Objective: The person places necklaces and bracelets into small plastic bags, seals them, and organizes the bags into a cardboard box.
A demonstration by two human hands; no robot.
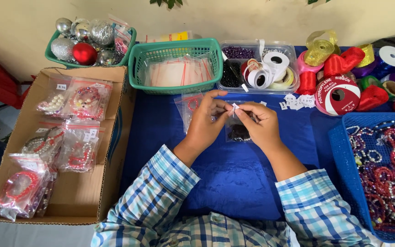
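Since there is only the head view, everything comes from it: both hands meet over the middle of the blue-covered worktop, the left hand and right hand each with its grip pinched shut on a tiny white paper tag, held up between the fingertips, probably so it can be handled clear of the cloth. Right under the right hand lies a small clear bag with a dark bracelet, flat on the worktop, partly hidden by the fingers. Another clear bag with red zip strip lies just beside the left hand. A scatter of more white tags sits near, to the right, within easy reach. Behind: green basket of empty zip bags, clear tray with ribbon rolls and beads, pile of ribbon spools. Far left, a cardboard box holds bagged, tagged bracelets laid in rows. Right edge, a blue basket full of loose bead bracelets. A second green basket of ornaments stands at the back left.
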